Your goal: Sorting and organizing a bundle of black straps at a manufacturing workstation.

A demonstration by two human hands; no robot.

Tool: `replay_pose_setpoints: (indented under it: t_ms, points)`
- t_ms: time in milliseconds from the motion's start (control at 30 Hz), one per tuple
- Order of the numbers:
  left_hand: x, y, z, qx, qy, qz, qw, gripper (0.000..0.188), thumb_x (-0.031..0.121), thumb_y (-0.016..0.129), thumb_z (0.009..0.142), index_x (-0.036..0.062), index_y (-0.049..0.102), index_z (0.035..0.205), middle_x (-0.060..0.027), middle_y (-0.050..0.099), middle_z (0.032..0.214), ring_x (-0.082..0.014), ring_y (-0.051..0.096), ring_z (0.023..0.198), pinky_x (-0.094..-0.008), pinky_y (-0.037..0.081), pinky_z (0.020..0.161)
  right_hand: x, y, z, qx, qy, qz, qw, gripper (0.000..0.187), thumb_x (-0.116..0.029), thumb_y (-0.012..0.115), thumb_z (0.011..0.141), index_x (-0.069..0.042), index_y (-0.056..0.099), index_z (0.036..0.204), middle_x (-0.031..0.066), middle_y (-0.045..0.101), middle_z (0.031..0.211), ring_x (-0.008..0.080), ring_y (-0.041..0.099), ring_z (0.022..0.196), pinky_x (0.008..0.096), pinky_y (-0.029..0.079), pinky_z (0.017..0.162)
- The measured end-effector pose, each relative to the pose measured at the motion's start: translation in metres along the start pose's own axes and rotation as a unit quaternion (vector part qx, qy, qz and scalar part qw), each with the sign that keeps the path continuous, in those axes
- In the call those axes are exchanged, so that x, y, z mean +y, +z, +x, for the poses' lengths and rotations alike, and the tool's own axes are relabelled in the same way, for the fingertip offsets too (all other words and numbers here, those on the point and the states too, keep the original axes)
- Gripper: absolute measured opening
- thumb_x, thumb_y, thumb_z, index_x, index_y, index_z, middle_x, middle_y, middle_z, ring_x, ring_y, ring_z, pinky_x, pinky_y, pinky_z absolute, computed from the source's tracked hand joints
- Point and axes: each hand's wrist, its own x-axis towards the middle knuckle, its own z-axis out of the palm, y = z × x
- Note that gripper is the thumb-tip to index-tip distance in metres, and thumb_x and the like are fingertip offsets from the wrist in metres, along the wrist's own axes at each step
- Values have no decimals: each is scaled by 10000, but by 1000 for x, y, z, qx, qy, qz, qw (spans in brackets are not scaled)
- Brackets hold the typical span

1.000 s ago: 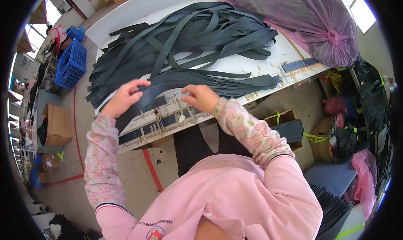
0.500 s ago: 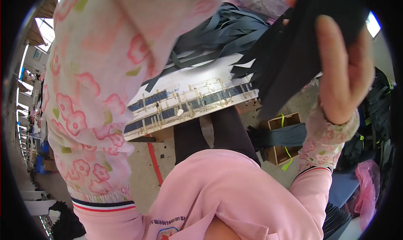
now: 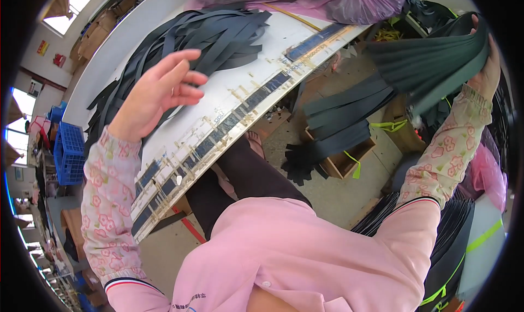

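My right hand (image 3: 487, 72), out at the far right, is closed around a bundle of dark strips (image 3: 428, 61). The bundle fans out to the left, its flat strips lying side by side. My left hand (image 3: 158, 93) is above the white table (image 3: 234, 91), its fingers apart and nothing in them. Just beyond it lies a loose, tangled heap of dark grey strips (image 3: 213, 36). More dark strips (image 3: 344, 107) lie below the held bundle, over a wooden box (image 3: 349, 158).
A purple plastic bag (image 3: 365, 3) sits at the table's far end. Dark stacks tied with lime-green bands (image 3: 483, 237) stand at the right, beside a pink plastic bag (image 3: 488, 173). A blue crate (image 3: 69, 153) is at the left. The table's front edge is worn and taped.
The view has turned. My right hand has carried the bundle away from the table to the right, and the bundle has spread. My left hand has come into view over the table.
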Motion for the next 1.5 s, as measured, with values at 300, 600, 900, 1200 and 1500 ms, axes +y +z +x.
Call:
replay_pose_setpoints:
  t_ms: [300, 600, 900, 1200, 1500]
  points:
    - [-103, -39, -29, 43, -51, -153, 986, 491, 355, 520, 1034, 36, 455, 1401, -118, 654, 1128, -172, 674, 942, -320, 552, 860, 132, 57, -55, 399, 16, -178, 900, 384, -246, 466, 1018, 48, 571, 1242, 140, 699, 1086, 202, 652, 856, 346, 555, 774]
    - [-173, -51, -94, 139, -125, -203, 961, 480, 365, 526, 1026, 29, 480, 1366, -128, 651, 1131, -194, 673, 940, -343, 555, 855, 519, 74, -281, 573, 249, 87, 776, 179, -136, 540, 981, -67, 549, 1147, 143, 695, 988, 274, 666, 829, 420, 558, 749]
    - [-218, -81, -136, 253, -131, -255, 924, 378, 324, 513, 1038, 43, 554, 1287, -97, 660, 1112, -186, 656, 961, -356, 531, 888, 621, 79, -404, 568, 460, 110, 673, 325, -196, 401, 1052, -6, 563, 1260, 147, 667, 1182, 345, 659, 1055, 532, 522, 973]
    - [-253, -105, -178, 360, -155, -252, 885, 361, 316, 538, 1027, 51, 574, 1269, -81, 672, 1095, -163, 663, 941, -331, 549, 859, 627, 75, -412, 243, 784, -241, 518, 322, -304, 537, 1012, -92, 564, 1254, 118, 660, 1228, 325, 659, 1022, 521, 539, 900]
    - [-269, -170, -172, 428, -120, -97, 890, 264, 253, 586, 1000, 64, 628, 1179, -30, 665, 1008, -102, 627, 863, -256, 518, 797, 545, 32, -169, 385, 266, -300, 831, 275, -105, 625, 956, -73, 554, 1221, 10, 607, 879, 93, 598, 705, 232, 501, 602]
